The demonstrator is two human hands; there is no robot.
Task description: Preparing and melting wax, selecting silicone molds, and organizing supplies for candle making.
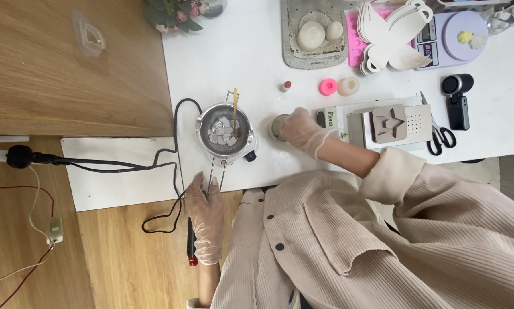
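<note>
Gripping the pot (223, 133)'s wire handle with my left hand (206, 216) at the tabletop (245, 51)'s near edge, I close my right hand (300, 129) over a small jar (277, 126) just right of the pot.

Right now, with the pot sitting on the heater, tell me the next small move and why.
Probably move the right hand off the small round tin to the yellow stick and stir. The white chunks in the metal pot lie as separate solid pieces, the stick stands among them, and the left hand grips the wire handle, which should steady the pot.
</note>
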